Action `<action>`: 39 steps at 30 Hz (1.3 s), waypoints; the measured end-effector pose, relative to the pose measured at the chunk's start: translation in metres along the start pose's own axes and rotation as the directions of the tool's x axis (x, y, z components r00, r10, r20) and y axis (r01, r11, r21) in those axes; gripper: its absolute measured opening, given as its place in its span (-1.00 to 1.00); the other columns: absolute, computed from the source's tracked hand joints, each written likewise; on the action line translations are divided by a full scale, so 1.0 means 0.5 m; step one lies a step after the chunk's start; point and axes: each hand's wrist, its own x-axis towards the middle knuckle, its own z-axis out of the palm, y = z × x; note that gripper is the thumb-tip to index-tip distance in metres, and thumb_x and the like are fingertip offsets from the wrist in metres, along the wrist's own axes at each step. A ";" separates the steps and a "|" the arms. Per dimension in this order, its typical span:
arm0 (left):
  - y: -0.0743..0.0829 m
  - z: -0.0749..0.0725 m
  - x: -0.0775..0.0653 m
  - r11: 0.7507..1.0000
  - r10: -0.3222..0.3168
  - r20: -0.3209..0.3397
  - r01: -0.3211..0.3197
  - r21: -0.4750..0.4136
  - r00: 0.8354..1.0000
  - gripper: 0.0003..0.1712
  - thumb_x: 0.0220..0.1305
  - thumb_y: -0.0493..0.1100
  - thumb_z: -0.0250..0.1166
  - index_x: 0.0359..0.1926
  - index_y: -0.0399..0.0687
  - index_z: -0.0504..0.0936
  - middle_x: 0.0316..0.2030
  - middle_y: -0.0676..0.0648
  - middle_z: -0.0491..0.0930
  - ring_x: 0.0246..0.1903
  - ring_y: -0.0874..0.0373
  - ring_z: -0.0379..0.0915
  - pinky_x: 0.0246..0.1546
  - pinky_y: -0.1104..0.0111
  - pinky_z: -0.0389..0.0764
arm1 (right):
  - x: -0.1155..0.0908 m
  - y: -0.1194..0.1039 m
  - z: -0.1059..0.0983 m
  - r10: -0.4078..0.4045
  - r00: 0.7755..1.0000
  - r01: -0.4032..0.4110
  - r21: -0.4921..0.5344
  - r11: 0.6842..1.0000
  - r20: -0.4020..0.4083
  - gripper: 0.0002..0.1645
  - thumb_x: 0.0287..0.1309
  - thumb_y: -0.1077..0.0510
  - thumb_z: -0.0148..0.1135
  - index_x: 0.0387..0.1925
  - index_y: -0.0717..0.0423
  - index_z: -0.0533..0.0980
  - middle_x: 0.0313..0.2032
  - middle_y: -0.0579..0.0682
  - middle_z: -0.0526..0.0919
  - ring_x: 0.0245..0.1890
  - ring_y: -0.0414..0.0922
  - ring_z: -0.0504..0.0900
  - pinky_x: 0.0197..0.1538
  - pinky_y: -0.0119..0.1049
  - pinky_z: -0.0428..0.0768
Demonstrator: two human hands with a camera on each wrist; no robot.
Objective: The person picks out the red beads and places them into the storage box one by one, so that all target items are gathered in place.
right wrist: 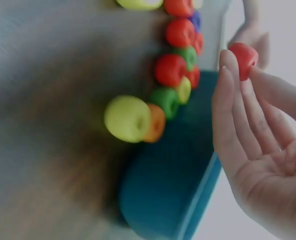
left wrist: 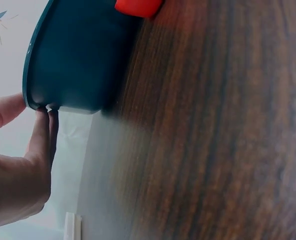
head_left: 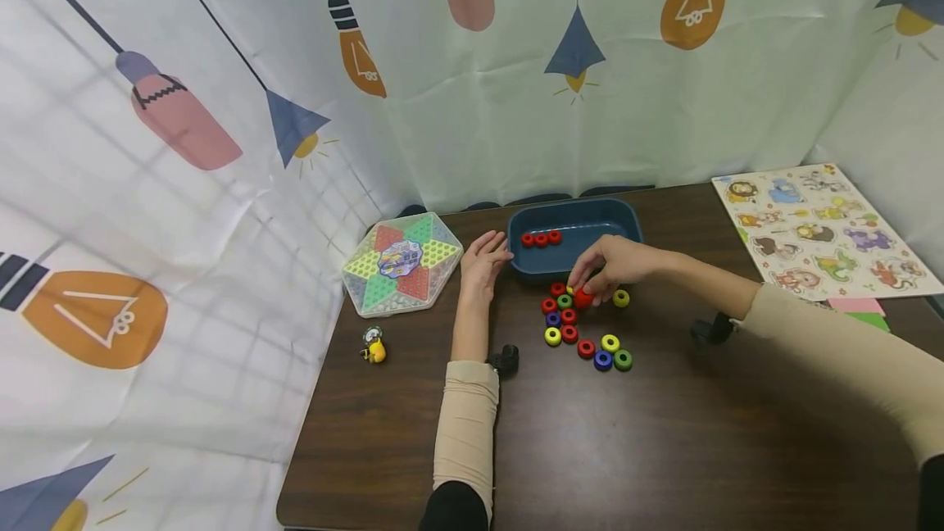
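Observation:
Between thumb and fingertips, my right hand [head_left: 618, 262] pinches a red bead [right wrist: 244, 61] with a hole through it. It is raised over the front side of a dark blue tray [head_left: 527, 274]. Fingers of my left hand [head_left: 483, 265] are fairly straight and touch the tray's left end; the left wrist view shows the fingertips against its wall [left wrist: 73, 80]. Inside the tray lie three red beads [head_left: 542, 240] in a row. In front of it, several red, green, yellow and blue beads [head_left: 569, 334] lie on the table, some partly hidden by my right hand.
A hexagonal Chinese checkers board [head_left: 401, 262] lies left of the tray. Nearer the left edge is a small yellow bee-like figure [head_left: 374, 350]. A sheet of animal pictures [head_left: 826, 228] lies at the right, over pink and green pieces [head_left: 866, 318]. A printed curtain [head_left: 501, 129] hangs behind.

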 end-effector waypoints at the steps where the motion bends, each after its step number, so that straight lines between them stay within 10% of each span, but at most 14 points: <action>1: -0.001 0.000 0.001 1.000 0.000 -0.002 0.000 -0.001 1.000 -0.27 0.03 -0.67 0.22 0.25 -0.24 0.41 0.24 -0.29 0.46 0.13 0.02 0.54 -0.06 0.30 0.66 | 0.003 -0.008 -0.010 0.005 1.000 -0.005 0.011 1.000 0.000 -0.66 0.16 0.32 0.32 0.00 0.27 0.61 -0.12 0.15 0.71 -0.28 0.23 0.72 -0.12 0.20 0.64; 17: 0.001 -0.002 0.008 1.000 -0.015 0.004 0.015 -0.015 1.000 -0.25 0.06 -0.67 0.20 0.31 -0.28 0.36 0.22 -0.28 0.48 0.15 0.01 0.52 -0.16 0.37 0.68 | 0.121 0.003 -0.147 0.112 0.974 -0.109 0.024 0.994 -0.199 -0.59 0.23 0.33 0.25 0.12 0.35 0.51 -0.05 0.25 0.67 -0.18 0.17 0.72 -0.01 0.12 0.62; 28: -0.010 -0.003 0.005 1.000 -0.016 0.000 0.016 -0.017 1.000 -0.27 0.02 -0.68 0.22 0.25 -0.24 0.42 0.24 -0.29 0.46 0.13 0.01 0.53 -0.19 0.37 0.69 | 0.178 0.057 -0.132 0.116 0.922 -0.134 -0.024 0.991 -0.369 -0.68 0.20 0.36 0.23 0.00 0.31 0.60 -0.13 0.27 0.69 -0.24 0.14 0.74 -0.11 0.02 0.68; 39: -0.010 -0.004 0.010 1.000 0.008 0.018 -0.007 -0.024 1.000 -0.21 0.04 -0.68 0.19 0.35 -0.34 0.30 0.24 -0.31 0.45 0.15 -0.01 0.51 -0.21 0.38 0.69 | 0.145 0.050 -0.113 0.010 0.915 -0.064 -0.120 0.991 -0.403 -0.67 0.26 0.32 0.20 0.05 0.25 0.58 -0.01 0.25 0.65 -0.17 0.09 0.73 -0.10 -0.02 0.69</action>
